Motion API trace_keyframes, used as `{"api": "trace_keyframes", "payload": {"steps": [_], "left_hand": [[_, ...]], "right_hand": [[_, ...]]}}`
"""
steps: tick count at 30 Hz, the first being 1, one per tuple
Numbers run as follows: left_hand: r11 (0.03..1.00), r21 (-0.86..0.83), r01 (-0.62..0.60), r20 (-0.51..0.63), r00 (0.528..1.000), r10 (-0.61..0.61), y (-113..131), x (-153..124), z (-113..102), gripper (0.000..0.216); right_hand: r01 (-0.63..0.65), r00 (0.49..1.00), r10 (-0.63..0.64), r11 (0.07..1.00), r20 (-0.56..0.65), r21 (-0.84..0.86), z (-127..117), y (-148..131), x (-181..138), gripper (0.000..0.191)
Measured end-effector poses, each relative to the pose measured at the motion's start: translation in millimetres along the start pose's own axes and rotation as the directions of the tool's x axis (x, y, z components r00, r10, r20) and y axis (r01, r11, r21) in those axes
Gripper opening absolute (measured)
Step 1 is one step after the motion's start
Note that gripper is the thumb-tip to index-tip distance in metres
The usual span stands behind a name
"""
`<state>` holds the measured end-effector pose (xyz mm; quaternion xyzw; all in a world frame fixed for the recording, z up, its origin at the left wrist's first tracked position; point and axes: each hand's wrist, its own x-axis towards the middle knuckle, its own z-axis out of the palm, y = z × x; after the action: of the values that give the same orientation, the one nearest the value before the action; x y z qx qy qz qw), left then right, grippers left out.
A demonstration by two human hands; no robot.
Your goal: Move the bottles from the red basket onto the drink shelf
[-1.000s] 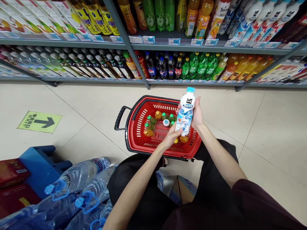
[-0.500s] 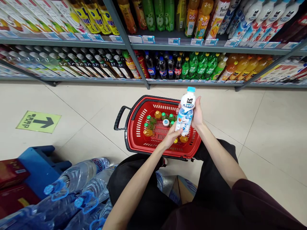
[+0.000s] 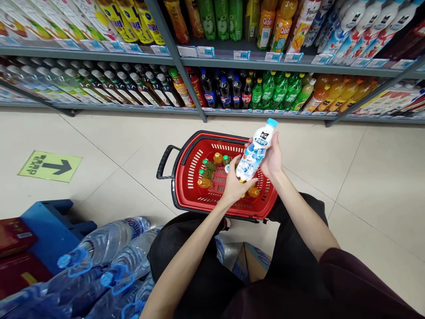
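Note:
A white and blue drink bottle (image 3: 253, 153) with a light blue cap is held tilted above the red shopping basket (image 3: 187, 195), its cap end leaning to the right. My left hand (image 3: 234, 186) is closed around the bottle's bottom end. Around the upper part, near the shoulder, my right hand (image 3: 272, 157) grips it, the fingers partly hidden behind. Inside the basket stand several small bottles, among them an orange juice bottle (image 3: 205, 183) and a green-capped bottle (image 3: 209, 165). The bottle and my hands hide the basket's right part.
Shelves of drinks with a grey edge (image 3: 116, 56) run along the far side. A black basket handle (image 3: 163, 163) sticks out to the left. Large water bottles (image 3: 109, 241) and a blue pallet (image 3: 49, 230) lie at lower left. A yellow arrow sign (image 3: 49, 166) is on the floor.
The bottle has turned from nearly upright to a clearer tilt, its cap moving right and its base left. My left hand has shifted to cup the base.

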<state>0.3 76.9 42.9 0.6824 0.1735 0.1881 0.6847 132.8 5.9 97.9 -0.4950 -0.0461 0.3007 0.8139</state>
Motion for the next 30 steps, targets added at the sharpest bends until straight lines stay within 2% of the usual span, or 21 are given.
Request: {"api": "trace_keyframes", "payload": {"steps": [2,4,9,16,25,28,30], "left_hand": [[0.999,0.043,-0.017,-0.104,0.994,0.021,-3,-3,3,0.087],[0.996,0.088,-0.036,-0.157,0.986,0.049,-5,-5,5,0.082],[0.989,0.135,-0.064,-0.162,0.983,0.086,-4,-8,4,0.076],[0.981,0.178,-0.074,-0.160,0.982,0.103,-2,-9,2,0.074],[0.987,0.144,-0.074,-0.113,0.989,0.091,-3,-8,-1,0.076],[0.998,0.047,-0.047,-0.055,0.997,0.050,-3,-9,-2,0.078],[0.997,-0.074,0.007,0.044,0.999,-0.004,-3,-11,-3,0.074]], "right_hand": [[0.001,1.000,-0.001,1.000,0.000,0.014,0,0,1,0.065],[-0.002,1.000,0.002,1.000,0.016,0.017,0,0,1,0.065],[0.009,0.997,-0.008,1.000,0.077,-0.006,0,-1,-2,0.070],[-0.008,0.996,0.003,0.998,0.088,0.055,-1,0,-1,0.066],[-0.004,0.995,-0.004,0.997,0.105,0.076,-3,-4,-2,0.067],[-0.023,0.996,0.017,0.997,0.083,0.079,-3,-7,-2,0.072],[-0.038,0.997,0.032,0.996,0.072,0.084,-3,-10,-1,0.071]]}}
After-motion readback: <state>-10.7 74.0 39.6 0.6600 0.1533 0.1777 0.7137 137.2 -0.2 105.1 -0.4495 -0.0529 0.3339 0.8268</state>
